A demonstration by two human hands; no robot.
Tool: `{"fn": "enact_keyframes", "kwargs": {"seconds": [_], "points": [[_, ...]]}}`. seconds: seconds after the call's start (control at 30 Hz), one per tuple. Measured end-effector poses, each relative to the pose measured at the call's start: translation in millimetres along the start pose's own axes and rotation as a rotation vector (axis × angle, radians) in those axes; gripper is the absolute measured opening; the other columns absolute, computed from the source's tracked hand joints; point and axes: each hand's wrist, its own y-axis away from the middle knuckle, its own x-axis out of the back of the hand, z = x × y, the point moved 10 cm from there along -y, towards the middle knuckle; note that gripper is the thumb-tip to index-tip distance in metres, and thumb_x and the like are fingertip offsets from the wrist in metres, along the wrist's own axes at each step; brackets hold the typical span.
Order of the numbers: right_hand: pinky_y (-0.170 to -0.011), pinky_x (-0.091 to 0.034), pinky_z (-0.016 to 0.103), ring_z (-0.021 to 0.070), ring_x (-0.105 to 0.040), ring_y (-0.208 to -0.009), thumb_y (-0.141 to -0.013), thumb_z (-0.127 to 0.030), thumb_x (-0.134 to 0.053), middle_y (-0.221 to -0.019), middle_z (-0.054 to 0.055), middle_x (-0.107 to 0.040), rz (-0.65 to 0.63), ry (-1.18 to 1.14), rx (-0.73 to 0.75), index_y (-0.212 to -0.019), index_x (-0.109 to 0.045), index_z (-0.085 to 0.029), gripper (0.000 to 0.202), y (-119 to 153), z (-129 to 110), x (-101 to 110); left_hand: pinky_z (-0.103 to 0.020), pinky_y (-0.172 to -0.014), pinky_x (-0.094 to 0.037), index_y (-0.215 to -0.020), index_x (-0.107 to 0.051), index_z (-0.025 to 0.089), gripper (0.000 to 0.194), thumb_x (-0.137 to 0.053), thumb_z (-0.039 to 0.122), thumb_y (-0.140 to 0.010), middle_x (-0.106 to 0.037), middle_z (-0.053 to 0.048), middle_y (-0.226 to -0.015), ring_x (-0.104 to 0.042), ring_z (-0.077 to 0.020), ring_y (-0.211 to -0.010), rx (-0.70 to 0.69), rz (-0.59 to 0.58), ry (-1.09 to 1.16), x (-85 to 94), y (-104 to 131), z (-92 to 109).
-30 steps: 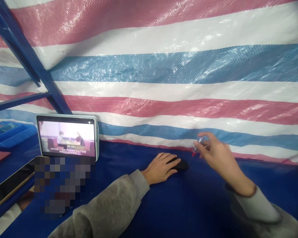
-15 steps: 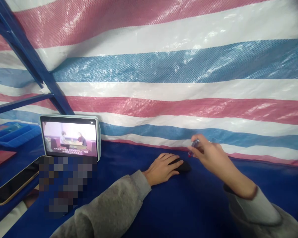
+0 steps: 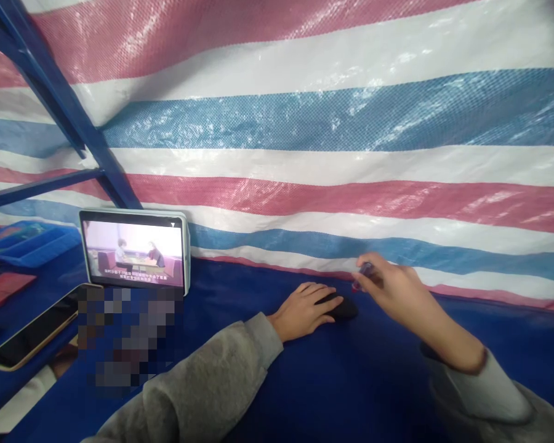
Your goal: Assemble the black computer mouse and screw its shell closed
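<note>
My left hand (image 3: 301, 312) lies over a black computer mouse (image 3: 346, 307) on the blue table, its fingers spread across the near left side and steadying it. Just to the right, my right hand (image 3: 390, 284) is raised above the tabletop, thumb and fingers pinched around a small slim handle (image 3: 366, 269). This handle is dark purple and clear, with a red lower end close to the mouse's far right side. Its tip is too small and blurred to make out, so whether it touches the mouse I cannot tell.
A tablet (image 3: 136, 251) playing a video stands at left, with a phone (image 3: 41, 329) beside it. Behind them are a blue tray (image 3: 50, 246) and a red flat piece (image 3: 7, 290). Striped sheeting (image 3: 305, 166) hangs along the table's back edge; a blue metal frame (image 3: 64, 101) rises at left.
The view has shifted slightly, so the left-side things sit a little further right. Both hands keep nearly the same pose; the handle in my right hand appears slightly turned.
</note>
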Motion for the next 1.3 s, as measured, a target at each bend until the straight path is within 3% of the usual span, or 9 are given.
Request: {"fn": "enact_keyframes", "kwargs": {"seconds": [0.47, 0.7, 0.83, 1.0, 1.17, 1.3], "points": [[-0.061, -0.045, 0.027, 0.0170, -0.065, -0.059, -0.088, -0.032, -0.047, -0.068, -0.002, -0.069, -0.087, 0.029, -0.020, -0.093, -0.049, -0.026, 0.008, 2, 3, -3, -0.039, -0.112, -0.035, -0.139, -0.046, 0.017, 0.049, -0.042, 0.047, -0.100, -0.051, -0.009, -0.142, -0.045, -0.0222, -0.133, -0.012, 0.028, 0.012, -1.6, 1, -2], [-0.057, -0.040, 0.026, 0.0171, -0.061, -0.056, -0.083, -0.024, -0.047, -0.061, -0.002, -0.065, -0.083, 0.120, -0.028, -0.084, -0.055, -0.024, 0.008, 3, 4, -7, -0.039, -0.111, -0.036, -0.138, -0.048, 0.015, 0.049, -0.044, 0.046, -0.099, -0.052, -0.009, -0.141, -0.046, -0.0223, -0.132, -0.022, 0.027, -0.003, -0.5, 0, -1], [-0.059, -0.040, 0.028, 0.0190, -0.062, -0.060, -0.091, -0.033, -0.041, -0.062, 0.001, -0.065, -0.033, 0.169, 0.002, -0.075, -0.056, -0.023, 0.024, 0, 2, -5, -0.039, -0.111, -0.036, -0.139, -0.046, 0.018, 0.049, -0.045, 0.046, -0.099, -0.053, -0.010, -0.141, -0.045, -0.0219, -0.133, -0.013, 0.020, -0.006, -2.2, 1, -2], [-0.067, -0.043, 0.029, 0.0186, -0.065, -0.071, -0.084, -0.018, -0.042, -0.083, 0.004, -0.070, -0.010, 0.190, 0.097, -0.093, -0.064, -0.021, 0.025, 3, -7, -8, -0.039, -0.112, -0.035, -0.139, -0.046, 0.018, 0.049, -0.045, 0.046, -0.099, -0.053, -0.010, -0.140, -0.045, -0.0211, -0.133, -0.012, 0.032, -0.003, -2.9, 1, -3], [-0.066, -0.044, 0.030, 0.0194, -0.065, -0.067, -0.090, -0.023, -0.038, -0.077, 0.005, -0.070, 0.021, 0.234, 0.031, -0.095, -0.067, -0.020, 0.030, 2, -2, -8, -0.039, -0.111, -0.036, -0.138, -0.047, 0.018, 0.048, -0.046, 0.046, -0.098, -0.053, -0.010, -0.140, -0.047, -0.0215, -0.132, -0.017, 0.028, -0.008, -1.5, 0, -2], [-0.066, -0.045, 0.029, 0.0179, -0.064, -0.069, -0.083, -0.014, -0.039, -0.087, 0.005, -0.070, 0.027, 0.227, 0.070, -0.108, -0.065, -0.021, 0.036, 3, -7, -7, -0.039, -0.111, -0.037, -0.138, -0.047, 0.018, 0.048, -0.046, 0.046, -0.099, -0.053, -0.010, -0.140, -0.047, -0.0214, -0.132, -0.007, 0.024, -0.011, -1.0, 0, -2]]}}
